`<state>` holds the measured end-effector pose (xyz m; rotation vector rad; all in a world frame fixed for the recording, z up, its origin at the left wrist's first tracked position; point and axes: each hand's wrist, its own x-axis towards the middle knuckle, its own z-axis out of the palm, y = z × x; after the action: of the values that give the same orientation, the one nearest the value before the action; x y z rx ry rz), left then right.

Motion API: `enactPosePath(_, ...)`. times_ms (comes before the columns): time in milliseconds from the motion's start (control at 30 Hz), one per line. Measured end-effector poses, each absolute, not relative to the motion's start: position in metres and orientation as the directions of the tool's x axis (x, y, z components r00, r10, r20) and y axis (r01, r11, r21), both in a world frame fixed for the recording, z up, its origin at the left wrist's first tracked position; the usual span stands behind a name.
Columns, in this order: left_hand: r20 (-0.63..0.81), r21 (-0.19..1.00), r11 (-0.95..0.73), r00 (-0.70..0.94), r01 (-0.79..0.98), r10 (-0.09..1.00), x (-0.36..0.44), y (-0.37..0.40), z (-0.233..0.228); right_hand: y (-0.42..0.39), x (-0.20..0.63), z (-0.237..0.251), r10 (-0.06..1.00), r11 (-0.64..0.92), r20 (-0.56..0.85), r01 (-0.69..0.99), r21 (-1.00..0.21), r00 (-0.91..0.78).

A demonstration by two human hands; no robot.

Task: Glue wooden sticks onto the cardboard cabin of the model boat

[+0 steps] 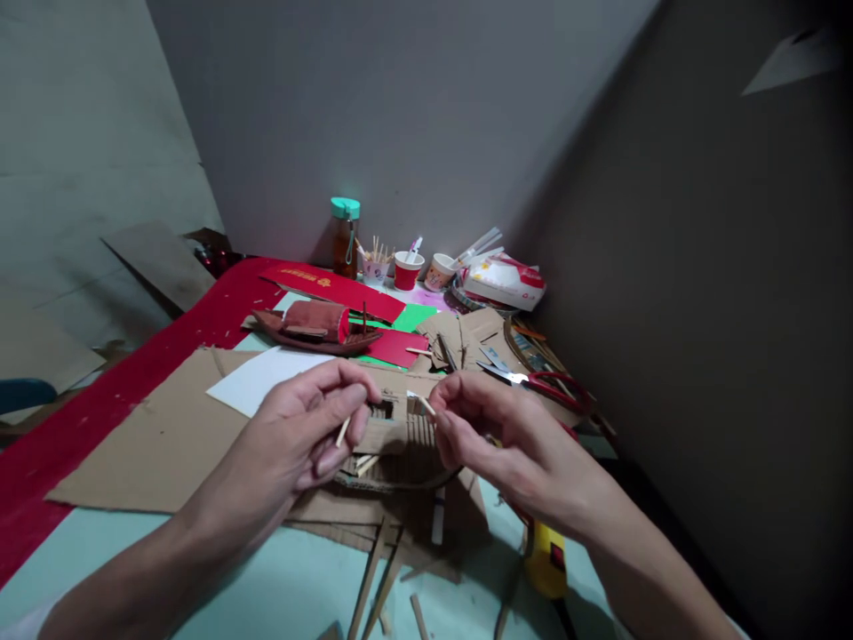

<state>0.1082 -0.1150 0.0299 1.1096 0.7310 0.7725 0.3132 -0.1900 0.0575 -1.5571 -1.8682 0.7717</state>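
Sticks: one short stick (342, 432) pinched in my left hand (313, 436), another (426, 405) nipped by my right hand (497, 431), both above the cardboard model (400, 444) near on the counter (280, 578). I'd keep grips close to the tips and wrists steady.

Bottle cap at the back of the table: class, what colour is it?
The bottle cap is teal green, seen in the head view, the only one.

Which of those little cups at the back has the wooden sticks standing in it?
The leftmost cup, right beside the bottle with the teal cap. The plain red cup and the third cup to its right show none.
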Motion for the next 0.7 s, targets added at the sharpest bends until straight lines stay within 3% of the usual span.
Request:
enactPosePath(67, -0.151, 0.952, 0.275, 0.574, -0.135, 0.805, 0.110, -0.117, 0.030, -0.190, 0.311, 0.059, 0.988, 0.127, 0.072, 0.452, -0.883, -0.138)
enactPosePath(200, -0.183, 0.968, 0.249, 0.617, -0.022, 0.766, 0.111, -0.124, 0.033, -0.191, 0.301, 0.056, 0.986, 0.163, 0.128, 0.485, -0.859, -0.104)
enactPosePath(300, 0.006, 0.998, -0.045, 0.601, 0.051, 0.799, 0.110, -0.130, 0.035, -0.192, 0.296, 0.052, 0.978, 0.206, 0.162, 0.557, -0.804, -0.129)
enactPosePath(400, 0.264, 0.879, -0.438, 0.572, 0.188, 0.776, 0.109, -0.132, 0.033, -0.194, 0.293, 0.046, 0.968, 0.250, 0.212, 0.636, -0.730, -0.138)
enactPosePath(533, 0.310, 0.756, -0.560, 0.569, 0.337, 0.761, 0.109, -0.128, 0.026, -0.195, 0.292, 0.042, 0.955, 0.289, 0.252, 0.674, -0.680, -0.155)
enactPosePath(700, 0.371, 0.619, -0.710, 0.671, 0.336, 0.642, 0.111, -0.129, 0.021, -0.197, 0.292, 0.036, 0.925, 0.359, 0.328, 0.716, -0.599, -0.190)
